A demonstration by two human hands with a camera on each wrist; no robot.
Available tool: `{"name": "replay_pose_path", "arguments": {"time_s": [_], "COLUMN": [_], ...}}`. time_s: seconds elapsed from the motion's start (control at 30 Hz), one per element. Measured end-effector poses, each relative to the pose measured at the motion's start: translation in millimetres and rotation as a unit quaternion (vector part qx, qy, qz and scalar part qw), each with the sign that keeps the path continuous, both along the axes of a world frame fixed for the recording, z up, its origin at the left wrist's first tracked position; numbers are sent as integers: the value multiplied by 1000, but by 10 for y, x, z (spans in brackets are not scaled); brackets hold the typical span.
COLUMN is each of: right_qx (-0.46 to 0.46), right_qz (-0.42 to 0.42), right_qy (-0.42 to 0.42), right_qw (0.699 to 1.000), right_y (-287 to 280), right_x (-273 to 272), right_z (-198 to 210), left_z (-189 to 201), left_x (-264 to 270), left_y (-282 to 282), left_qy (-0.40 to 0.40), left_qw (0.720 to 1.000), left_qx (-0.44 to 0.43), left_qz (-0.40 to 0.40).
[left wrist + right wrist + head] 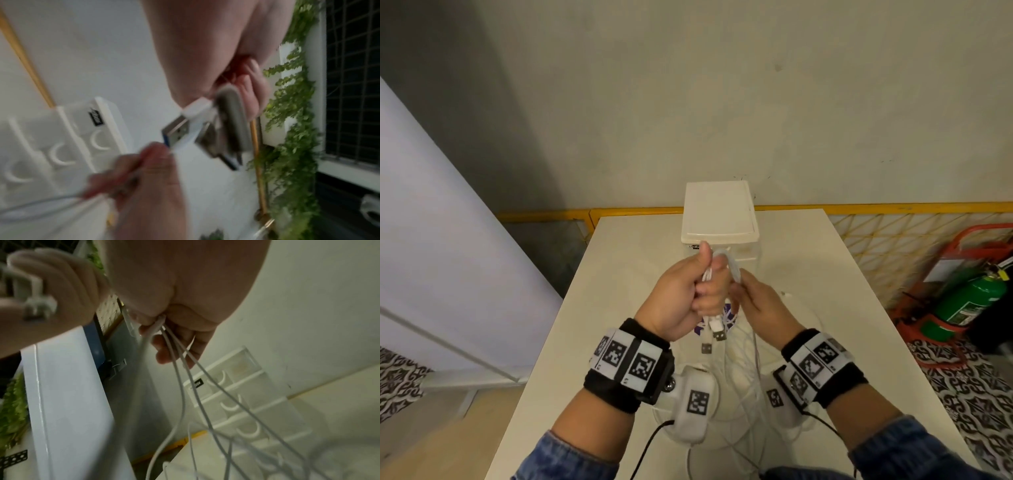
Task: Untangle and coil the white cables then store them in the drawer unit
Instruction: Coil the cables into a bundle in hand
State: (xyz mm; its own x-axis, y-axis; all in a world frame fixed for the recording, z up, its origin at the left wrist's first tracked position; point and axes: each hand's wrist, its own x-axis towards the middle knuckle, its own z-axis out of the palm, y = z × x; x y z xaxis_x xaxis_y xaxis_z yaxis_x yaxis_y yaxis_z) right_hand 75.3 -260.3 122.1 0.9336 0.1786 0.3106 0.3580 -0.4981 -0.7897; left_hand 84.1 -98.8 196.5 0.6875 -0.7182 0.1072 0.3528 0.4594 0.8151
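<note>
While the left hand clenches the plug ends of the white cables just in front of the drawer unit, the right hand pinches the trailing strands beside it, likely to keep tension and feed a loop without re-tangling. Slack hangs to the white table the drawer unit stands on; behind the unit: plain wall, yellow railing.

Person's forearms: blue denim sleeves; black fabric wristbands carrying white panels printed with black square fiducial markers; white moulded wrist camera housings (one per wrist), each trailing a thin black cable.
</note>
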Motion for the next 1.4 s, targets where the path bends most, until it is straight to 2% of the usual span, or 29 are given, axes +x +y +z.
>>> {"name": "replay_pose_path", "arguments": {"time_s": [0.17, 0.27, 0.37, 0.47, 0.53, 0.63, 0.7, 0.8, 0.83, 0.9, 1.0, 1.07, 1.17, 1.27, 1.4], "right_qx": [-2, -7, -10, -46, -65, -71, -57, 3, 13, 6, -56, -121, -184, -128, -89], "right_qz": [2, 7, 4, 26, 60, 108, 121, 81, 57, 20, 6, -3, -8, -29, -24], "right_qy": [75, 110, 121, 111, 105, 86, 79, 34, 8, -56, -132, -126, -41, 40, 47], "right_qw": [997, 994, 993, 992, 991, 988, 988, 996, 998, 998, 990, 985, 982, 990, 995], "right_y": [117, 148, 151, 141, 137, 148, 132, 46, 11, -65, -198, -288, -341, -332, -244], "right_x": [-31, -92, -132, -167, -219, -344, -400, -359, -315, -191, -5, 94, 129, 69, -49], "right_z": [-245, -403, -454, -400, -344, -229, -149, -42, 8, 114, 267, 256, 31, -148, -204], "left_z": [417, 588, 565, 429, 316, 140, 12, -148, -208, -287, -278, -191, -18, 147, 247], "left_x": [28, 144, 234, 304, 352, 372, 359, 298, 270, 192, 62, 18, 23, 58, 60], "left_y": [22, 87, 147, 210, 258, 290, 315, 343, 339, 291, 193, 158, 170, 186, 194], "left_qy": [14, -11, -19, -31, -71, -211, -291, -305, -291, -255, -166, -120, -93, -54, -16], "left_qw": [980, 961, 934, 909, 894, 846, 817, 820, 821, 840, 913, 947, 976, 991, 999], "left_qx": [-182, -237, -248, -203, -131, 73, 217, 409, 450, 470, 373, 292, 195, 121, 31], "left_qz": [76, 144, 257, 363, 423, 484, 448, 260, 198, 96, -26, -59, -33, -19, -4]}}
